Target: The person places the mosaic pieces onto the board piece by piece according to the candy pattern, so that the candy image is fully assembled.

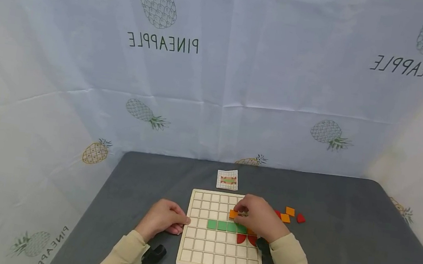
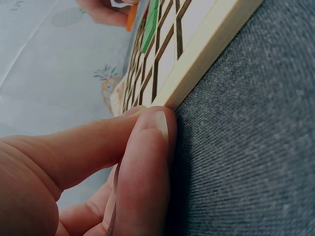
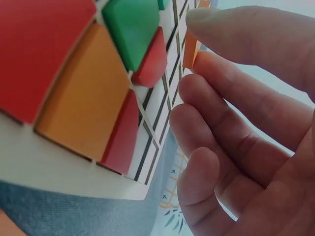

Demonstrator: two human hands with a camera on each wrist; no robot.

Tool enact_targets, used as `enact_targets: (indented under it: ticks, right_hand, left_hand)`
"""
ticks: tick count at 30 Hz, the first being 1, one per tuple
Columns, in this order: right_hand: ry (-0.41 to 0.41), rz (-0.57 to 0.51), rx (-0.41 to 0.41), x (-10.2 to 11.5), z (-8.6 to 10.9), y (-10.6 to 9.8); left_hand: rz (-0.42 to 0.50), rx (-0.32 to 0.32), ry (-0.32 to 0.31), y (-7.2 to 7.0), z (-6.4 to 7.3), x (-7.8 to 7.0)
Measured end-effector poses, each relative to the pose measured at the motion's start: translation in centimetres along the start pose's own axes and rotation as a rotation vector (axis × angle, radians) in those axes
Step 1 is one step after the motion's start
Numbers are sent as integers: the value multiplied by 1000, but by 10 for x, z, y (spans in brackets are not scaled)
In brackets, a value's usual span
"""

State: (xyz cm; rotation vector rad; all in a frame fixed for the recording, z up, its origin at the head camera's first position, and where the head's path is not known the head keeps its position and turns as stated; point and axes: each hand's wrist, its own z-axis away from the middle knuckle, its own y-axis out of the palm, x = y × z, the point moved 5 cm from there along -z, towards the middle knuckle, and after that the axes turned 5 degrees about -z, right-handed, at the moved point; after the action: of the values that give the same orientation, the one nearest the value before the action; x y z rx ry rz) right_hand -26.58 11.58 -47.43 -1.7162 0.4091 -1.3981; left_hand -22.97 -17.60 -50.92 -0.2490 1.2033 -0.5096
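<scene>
A square wooden grid board (image 1: 203, 258) lies on the dark table. My left hand (image 1: 163, 220) grips its left edge, thumb and forefinger together at the rim in the left wrist view. Over the upper part of the grid, my right hand (image 1: 260, 218) pinches an orange square tile (image 3: 191, 46) between thumb and forefinger, its other fingers curled loosely. Several green square tiles (image 1: 222, 225) form a row across the middle of the board. At that row's right end sit an orange tile (image 3: 83, 93) and red curved-edge tiles (image 1: 241, 239), partly hidden by my right hand in the head view.
Beyond the board lies a small pattern card (image 1: 222, 185) with a coloured grid design. Right of the board are loose orange tiles (image 1: 290, 211) and red tiles (image 1: 301, 218). A pineapple-print cloth (image 1: 218, 79) hangs behind the table (image 1: 342, 238).
</scene>
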Motion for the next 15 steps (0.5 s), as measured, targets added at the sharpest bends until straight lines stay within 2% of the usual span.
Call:
enact_targets:
  ticks: [15]
  right_hand:
    - [-13, 57, -8, 6, 2, 5]
  left_hand:
    - [-11, -4, 6, 0, 1, 0]
